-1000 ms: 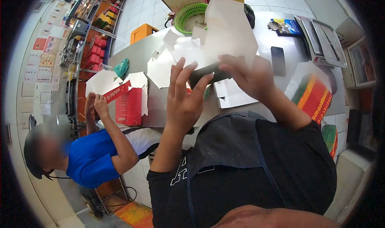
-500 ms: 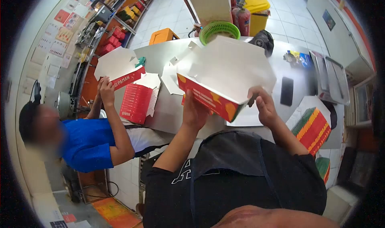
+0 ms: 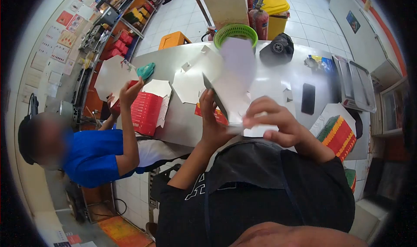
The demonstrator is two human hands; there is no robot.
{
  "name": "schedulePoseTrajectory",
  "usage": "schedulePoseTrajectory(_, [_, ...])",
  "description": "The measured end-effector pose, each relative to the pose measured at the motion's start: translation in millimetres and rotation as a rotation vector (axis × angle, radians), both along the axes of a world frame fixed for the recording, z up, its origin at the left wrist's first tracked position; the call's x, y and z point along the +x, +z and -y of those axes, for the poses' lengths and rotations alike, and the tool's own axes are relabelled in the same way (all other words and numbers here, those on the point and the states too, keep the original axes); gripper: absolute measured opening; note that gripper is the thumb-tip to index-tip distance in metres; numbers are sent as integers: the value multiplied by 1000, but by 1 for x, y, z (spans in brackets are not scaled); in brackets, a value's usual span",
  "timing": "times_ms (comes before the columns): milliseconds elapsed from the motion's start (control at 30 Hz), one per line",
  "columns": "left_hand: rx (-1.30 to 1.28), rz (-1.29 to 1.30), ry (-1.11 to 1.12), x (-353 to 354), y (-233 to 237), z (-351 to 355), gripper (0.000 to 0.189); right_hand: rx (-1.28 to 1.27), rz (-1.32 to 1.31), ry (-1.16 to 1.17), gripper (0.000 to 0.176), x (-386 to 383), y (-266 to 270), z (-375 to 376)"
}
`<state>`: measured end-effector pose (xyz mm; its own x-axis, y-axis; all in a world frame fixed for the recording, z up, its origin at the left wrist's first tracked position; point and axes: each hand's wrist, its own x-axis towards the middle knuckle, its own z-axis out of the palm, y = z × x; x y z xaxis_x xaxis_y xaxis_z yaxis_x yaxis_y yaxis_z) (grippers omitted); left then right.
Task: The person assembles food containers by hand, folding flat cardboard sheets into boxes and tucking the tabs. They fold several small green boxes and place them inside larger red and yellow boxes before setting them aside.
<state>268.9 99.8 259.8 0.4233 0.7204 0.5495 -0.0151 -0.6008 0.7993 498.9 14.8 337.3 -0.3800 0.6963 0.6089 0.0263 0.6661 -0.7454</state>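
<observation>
A paper food carton [image 3: 234,79], its white inside facing up, stands folded and tilted over the table in front of me, partly smeared by motion. My left hand [image 3: 213,124] is closed around its left side, fingers up along the grey-edged panel. At the near right corner is my right hand [image 3: 278,122], its fingers curved and spread, fingertips right by the carton's white flap and the thumb apart. Another flat white carton [image 3: 186,84] lies just behind on the left. Some red and yellow printed card [image 3: 205,110] shows beside my left fingers.
On my left a person in a blue shirt [image 3: 93,155] handles another carton [image 3: 110,79]. Stacked red cartons [image 3: 145,112] stand between us. A phone [image 3: 308,98], metal trays [image 3: 354,84] and red-green cartons [image 3: 339,136] are to the right; a green basket [image 3: 221,32] and dark cap [image 3: 278,47] are behind.
The carton has turned and folded inward, its red printed front no longer facing me. My right hand has moved left to its corner. The other person's carton has swung left.
</observation>
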Motion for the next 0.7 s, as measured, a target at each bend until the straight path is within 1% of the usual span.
schedulePoseTrajectory(33, [-66,39,-24,1,-4,0,133,73,6,47,36,-3,10,-1])
schedulePoseTrajectory(100, [-162,25,-78,-6,-2,1,133,51,-137,112,40,-2,4,-7])
schedulePoseTrajectory(133, [-164,2,-106,-9,-1,1,133,38,-212,147,42,-2,-3,-10])
schedulePoseTrajectory(167, [-155,-8,-153,-13,-3,3,130,-65,-326,84,49,-4,-13,-8])
schedulePoseTrajectory(200, [-147,-17,-201,-17,-4,6,127,-175,-428,9,49,-6,-20,-12])
schedulePoseTrajectory(233, [-140,-27,-248,-20,-5,9,124,-293,-358,-82,45,-4,-23,-13])
schedulePoseTrajectory(267, [-57,-46,-312,-17,11,10,119,-411,-286,-175,43,-4,-19,-15])
schedulePoseTrajectory(300, [24,-59,-377,-14,26,11,114,-329,-160,-281,42,-7,-14,-17])
schedulePoseTrajectory(367, [-2,-30,-425,-10,28,11,112,-165,99,-485,41,-14,-5,-21])
schedulePoseTrajectory(400, [-16,-15,-448,-9,28,12,111,-183,141,-515,42,-14,-3,-22])
schedulePoseTrajectory(433, [-98,-9,-468,-10,28,14,105,-201,184,-544,42,-13,-2,-23])
schedulePoseTrajectory(467, [-89,-29,-485,-9,29,14,103,-218,226,-572,43,-11,-1,-25])
schedulePoseTrajectory(533, [-69,-69,-516,-7,32,13,98,-228,225,-543,43,-3,-10,-32])
schedulePoseTrajectory(567, [-30,-96,-475,-7,37,14,95,-233,225,-526,43,-1,-13,-33])
schedulePoseTrajectory(667, [69,-159,-335,-6,48,15,90,-327,-209,-462,41,-6,-7,-21])
schedulePoseTrajectory(700, [84,-168,-282,-6,47,16,90,-325,-284,-463,46,-7,-5,-16])
